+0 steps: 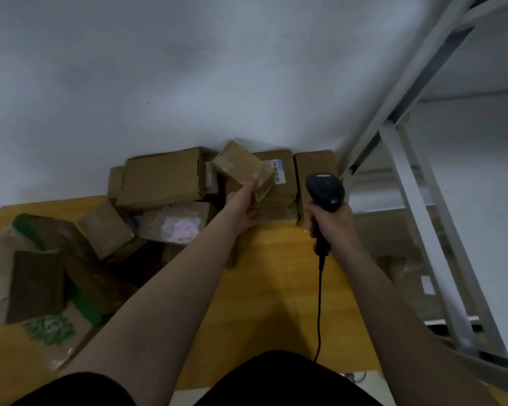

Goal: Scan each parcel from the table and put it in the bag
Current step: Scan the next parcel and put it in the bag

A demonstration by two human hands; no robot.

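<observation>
Box lifted, gripped in left hand. Right hand wrapped round scanner. Scan likely not done. Pile of boxes waits on table (bag looks part full).

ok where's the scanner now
In the head view the scanner is gripped in the right hand, right of centre over the table, right of the small parcel the left hand holds.

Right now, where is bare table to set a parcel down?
Bare table runs from the box stack at the wall to the near edge, right of the bag. Crowded: along the wall and around the bag.
</observation>
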